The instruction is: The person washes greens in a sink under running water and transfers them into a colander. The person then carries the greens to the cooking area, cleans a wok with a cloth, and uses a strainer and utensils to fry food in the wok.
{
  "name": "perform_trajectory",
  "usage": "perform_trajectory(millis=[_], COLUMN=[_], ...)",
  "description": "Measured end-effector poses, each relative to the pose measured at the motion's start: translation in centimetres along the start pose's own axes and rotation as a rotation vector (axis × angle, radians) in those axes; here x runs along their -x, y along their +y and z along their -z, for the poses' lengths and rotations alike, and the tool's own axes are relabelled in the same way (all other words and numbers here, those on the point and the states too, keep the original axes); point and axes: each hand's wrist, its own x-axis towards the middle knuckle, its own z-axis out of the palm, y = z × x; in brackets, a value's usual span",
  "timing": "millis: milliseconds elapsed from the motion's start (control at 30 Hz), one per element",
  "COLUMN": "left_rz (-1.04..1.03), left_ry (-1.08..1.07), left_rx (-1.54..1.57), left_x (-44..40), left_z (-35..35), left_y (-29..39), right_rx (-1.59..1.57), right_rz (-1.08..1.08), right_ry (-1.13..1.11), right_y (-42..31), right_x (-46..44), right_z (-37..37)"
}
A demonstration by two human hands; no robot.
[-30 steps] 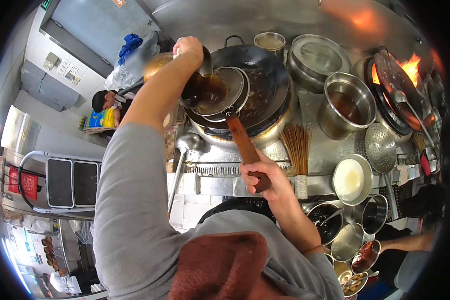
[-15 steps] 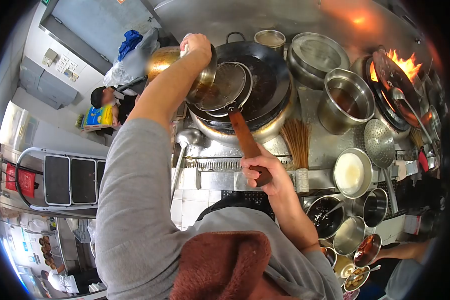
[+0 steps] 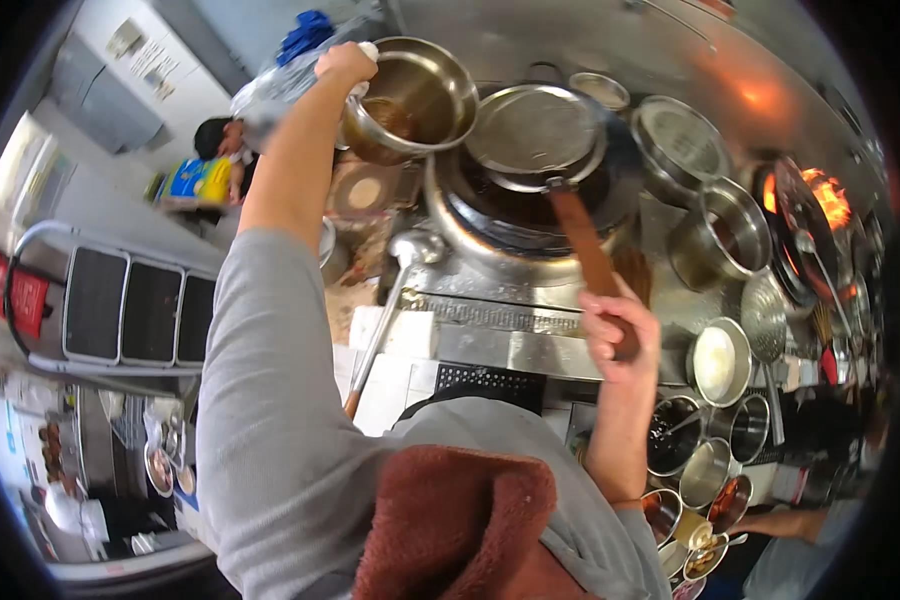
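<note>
My left hand [image 3: 346, 66] grips the rim of a steel pot [image 3: 425, 85] with a white cloth [image 3: 363, 88] between. The pot is tilted, and a little brown liquid shows inside. In my right hand [image 3: 622, 335] is the wooden handle of a round fine-mesh strainer [image 3: 535, 130]. The strainer's mesh lies over a dark wok [image 3: 618, 160] on the stove, to the right of the pot. Whether the strainer touches the wok I cannot tell.
A ladle [image 3: 417, 248] lies left of the stove. Steel pots [image 3: 715, 235], a perforated skimmer [image 3: 765, 320] and a bowl of white contents [image 3: 718, 362] stand right. Flames [image 3: 828, 198] rise around another wok. Another person's arm [image 3: 785, 522] reaches in at lower right; a step ladder [image 3: 95, 300] stands left.
The pot has moved away from over the strainer, to its left, and is tipped back so its inside shows. The strainer remains over the wok. My view has shifted.
</note>
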Motion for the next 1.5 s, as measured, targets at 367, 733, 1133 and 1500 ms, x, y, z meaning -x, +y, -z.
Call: perform_trajectory(millis=[367, 733, 1133, 1500], left_rz=[0.517, 0.467, 0.750, 0.542], left_ry=[-0.156, 0.041, 0.259, -0.205], left_rx=[0.897, 1.428, 1.633, 1.021], left_x=[1.4, 9.1, 35.9, 44.9], left_z=[-24.7, -24.0, -8.1, -15.6], left_y=[-22.9, -23.5, -24.6, -24.2], right_rx=[-0.069, 1.062, 2.224, 0.847], right_rz=[0.233, 0.061, -0.185, 0.047], right_ry=[0.043, 0.159, 0.181, 0.073], right_y=[3.7, -11.0, -11.6, -7.8], right_x=[0.2, -26.5, -49.6, -28.4], right_z=[2.1, -6.3, -7.2, -7.5])
